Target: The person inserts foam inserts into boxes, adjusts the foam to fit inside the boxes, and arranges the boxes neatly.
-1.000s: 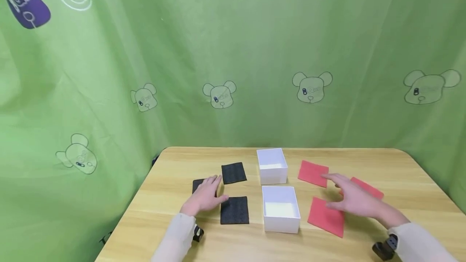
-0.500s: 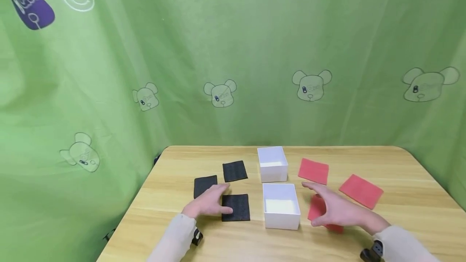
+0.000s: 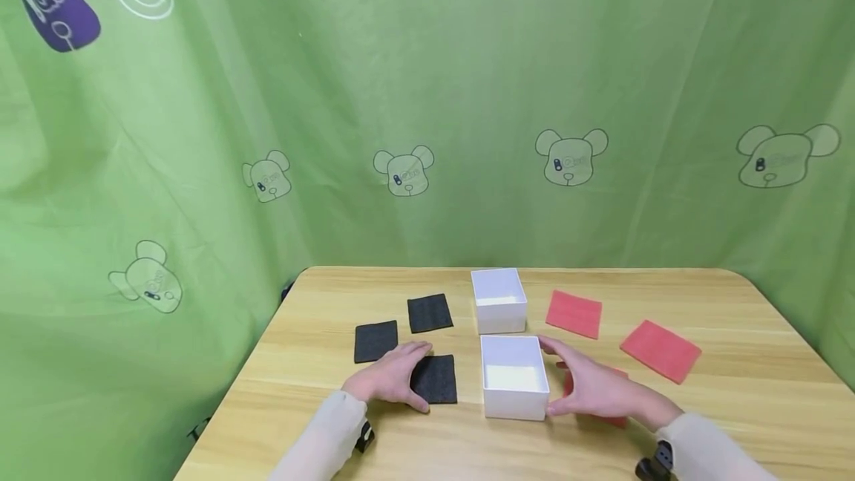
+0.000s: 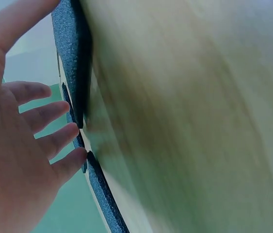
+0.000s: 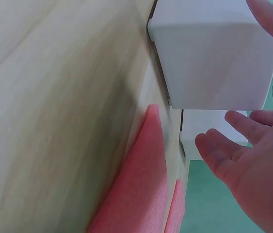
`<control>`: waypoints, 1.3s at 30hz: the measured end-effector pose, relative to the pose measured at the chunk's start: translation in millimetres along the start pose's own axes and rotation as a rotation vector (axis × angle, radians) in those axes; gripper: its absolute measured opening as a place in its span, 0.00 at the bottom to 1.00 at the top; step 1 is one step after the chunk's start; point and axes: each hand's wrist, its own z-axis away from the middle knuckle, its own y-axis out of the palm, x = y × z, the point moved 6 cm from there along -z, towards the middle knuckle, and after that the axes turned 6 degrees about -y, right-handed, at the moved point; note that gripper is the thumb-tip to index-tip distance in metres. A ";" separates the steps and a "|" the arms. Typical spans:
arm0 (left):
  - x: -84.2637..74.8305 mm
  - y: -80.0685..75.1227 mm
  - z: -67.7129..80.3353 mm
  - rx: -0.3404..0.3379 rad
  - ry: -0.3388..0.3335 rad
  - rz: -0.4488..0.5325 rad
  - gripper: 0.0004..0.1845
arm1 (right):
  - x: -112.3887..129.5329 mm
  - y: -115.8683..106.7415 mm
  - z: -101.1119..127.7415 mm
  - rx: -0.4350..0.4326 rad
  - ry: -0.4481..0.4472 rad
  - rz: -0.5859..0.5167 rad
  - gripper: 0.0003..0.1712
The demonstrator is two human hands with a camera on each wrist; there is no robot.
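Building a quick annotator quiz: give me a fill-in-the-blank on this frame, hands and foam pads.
1. The left hand rests on a ____ pad.
2. The right hand is at the near white box's ____ side.
3. Clear of the hands, ____ red pads lie flat on the table.
4. The number of white boxes is ____.

Missing words: black; right; two; two

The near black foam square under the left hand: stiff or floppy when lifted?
The black foam square looks thin with a grainy, sponge-like edge, so it is probably light and would bend somewhat. Lying flat on the table, it may need the left hand to lift an edge first.
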 end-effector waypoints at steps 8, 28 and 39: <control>-1.9 -0.2 -3.7 0.009 -0.003 -0.046 0.56 | -6.2 3.3 -5.9 -0.008 0.024 -0.087 0.64; -9.0 2.9 -5.7 -0.001 0.055 -0.072 0.55 | -14.4 8.5 -4.2 0.022 0.049 -0.131 0.65; -12.4 2.9 -7.7 -0.036 0.079 -0.059 0.52 | -13.9 8.8 -3.8 0.031 0.067 -0.124 0.64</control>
